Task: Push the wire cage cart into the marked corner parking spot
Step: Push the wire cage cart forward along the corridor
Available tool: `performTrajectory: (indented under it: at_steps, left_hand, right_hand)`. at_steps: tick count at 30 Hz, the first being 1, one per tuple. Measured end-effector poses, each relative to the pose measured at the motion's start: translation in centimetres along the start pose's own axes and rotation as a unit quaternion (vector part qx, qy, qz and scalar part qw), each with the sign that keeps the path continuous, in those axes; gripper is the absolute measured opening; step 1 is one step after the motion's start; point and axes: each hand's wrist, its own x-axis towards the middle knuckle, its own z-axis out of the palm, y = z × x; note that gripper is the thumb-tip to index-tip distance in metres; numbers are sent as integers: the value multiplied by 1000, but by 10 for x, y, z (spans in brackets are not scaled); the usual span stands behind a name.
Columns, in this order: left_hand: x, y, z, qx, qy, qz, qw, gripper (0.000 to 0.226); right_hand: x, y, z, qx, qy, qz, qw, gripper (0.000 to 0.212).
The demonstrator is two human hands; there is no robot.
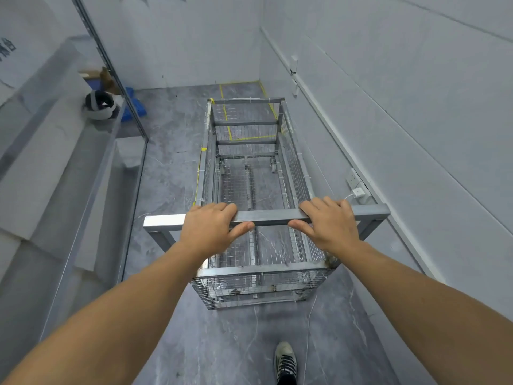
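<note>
A long grey wire cage cart [294, 162] stands lengthwise on the grey floor, its far end pointing at the room's far right corner. My left hand [211, 226] and my right hand [327, 223] both grip the square steel handle bar [268, 216] at the near end, thumbs under the bar. Yellow tape lines [222, 93] mark a rectangle on the floor in that corner. The cart's far end overlaps the near part of the marked rectangle. The cage is empty.
The right wall [416, 107] runs close along the cart, with a socket and white plug [358, 190] near the handle's right end. A glass partition [111, 190] lines the left. Blue crates [133, 105] sit at the far left. My shoe [286, 362] is behind the cart.
</note>
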Motion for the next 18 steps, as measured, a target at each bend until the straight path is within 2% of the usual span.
performTrajectory:
  at_steps: [7, 15, 18]
  left_hand:
    - [52, -2, 9, 0, 8, -11, 1000, 54]
    - [112, -32, 14, 5, -38, -42, 998, 57]
    - [138, -47, 20, 5, -50, -49, 998, 70]
  right_hand:
    - [48, 31, 5, 6, -18, -10, 1000, 60]
    - [114, 40, 14, 16, -40, -18, 999, 63]
    - [141, 44, 20, 19, -44, -14, 999, 66]
